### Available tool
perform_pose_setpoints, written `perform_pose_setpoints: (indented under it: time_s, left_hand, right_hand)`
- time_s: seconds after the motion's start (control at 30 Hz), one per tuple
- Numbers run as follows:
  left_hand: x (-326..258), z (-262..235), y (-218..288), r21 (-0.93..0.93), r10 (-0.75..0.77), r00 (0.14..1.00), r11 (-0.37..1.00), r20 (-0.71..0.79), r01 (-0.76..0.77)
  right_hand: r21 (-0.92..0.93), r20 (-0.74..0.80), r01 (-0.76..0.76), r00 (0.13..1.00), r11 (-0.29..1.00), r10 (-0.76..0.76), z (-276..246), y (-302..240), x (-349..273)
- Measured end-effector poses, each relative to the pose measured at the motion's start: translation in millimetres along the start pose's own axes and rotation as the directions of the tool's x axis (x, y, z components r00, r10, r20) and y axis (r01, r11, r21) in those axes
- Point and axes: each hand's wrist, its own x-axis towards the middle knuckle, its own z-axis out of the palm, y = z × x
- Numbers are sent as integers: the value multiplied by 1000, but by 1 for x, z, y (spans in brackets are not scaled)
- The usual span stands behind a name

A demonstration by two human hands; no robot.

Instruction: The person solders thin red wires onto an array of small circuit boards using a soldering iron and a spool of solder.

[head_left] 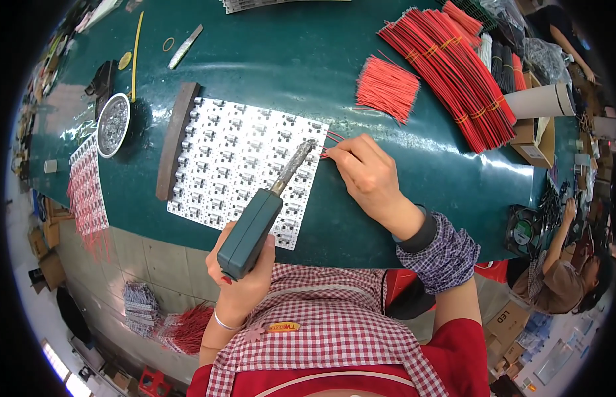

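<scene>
My left hand [250, 290] is wrapped round the handle of a dark green soldering gun [252, 231]. The gun's grey, crusted tip reaches over the upper right edge of a white panel of small circuit boards [219, 155], close to a thin red wire [335, 135]. Just off that edge, my right hand [371, 175] pinches thin red wires between thumb and fingertips; how many it holds I cannot tell. Whether tip and wire touch is too small to see. Along the panel's left edge lies a dark bar [176, 142].
A white bowl of silvery material [114, 126] stands left, near a wired panel [88, 185] hanging over the table edge. Short red wires [387, 89] and a large red-and-black wire bundle [453, 76] lie at the far right. A small fan [523, 230] sits at the right; another person works beyond.
</scene>
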Motion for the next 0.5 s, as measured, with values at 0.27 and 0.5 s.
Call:
perform_pose_setpoints:
  time_s: [0.27, 0.5]
  left_hand:
    - [-1, 2, -4, -23, 25, 999, 999, -31, -25]
    - [-1, 5, -5, -73, 34, 999, 997, -40, -37]
  right_hand:
    - [-42, -81, 41, 996, 998, -44, -2, -9, -4]
    - [-14, -37, -7, 999, 1000, 7, 4, -9, -3]
